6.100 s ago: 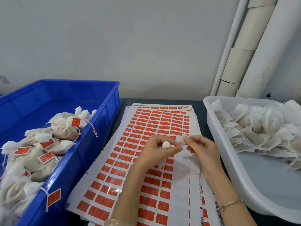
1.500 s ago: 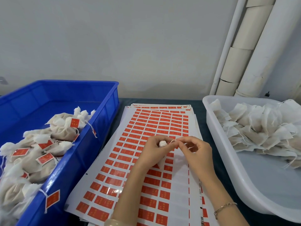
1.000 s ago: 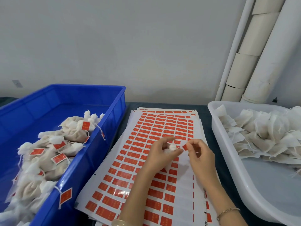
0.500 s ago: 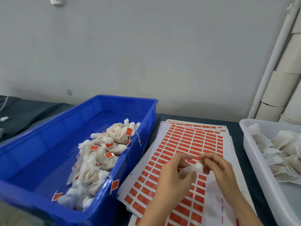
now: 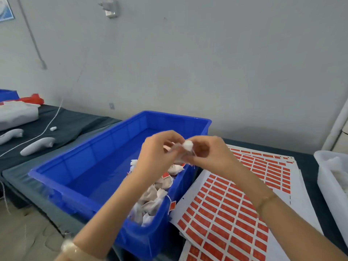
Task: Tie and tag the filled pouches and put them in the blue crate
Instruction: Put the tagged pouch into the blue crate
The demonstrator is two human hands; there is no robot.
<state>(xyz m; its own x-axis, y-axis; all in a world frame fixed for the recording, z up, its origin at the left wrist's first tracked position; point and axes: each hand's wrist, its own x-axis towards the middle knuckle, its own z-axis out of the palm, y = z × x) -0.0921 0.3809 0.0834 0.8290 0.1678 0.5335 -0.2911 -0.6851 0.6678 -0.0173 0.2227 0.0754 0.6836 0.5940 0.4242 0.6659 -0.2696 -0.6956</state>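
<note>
We see both hands raised above the right side of the blue crate, a smooth, hard plastic box with a rolled rim. Between them is a small pouch of soft white fabric, its gathered top a fluffy knob. The left hand has its grip closed, with fingers curled and pinching at the pouch's side. The right hand has its grip curled round the other side. The fingertips are blurred, so we cannot tell the exact contact. In the crate below lies a heap of tied pouches, lumpy and beige-white, with small red rectangular tags. To the right, flat glossy sticker sheets with rows of red labels lie on the dark cloth-covered desk, beside a white plastic tub.
</note>
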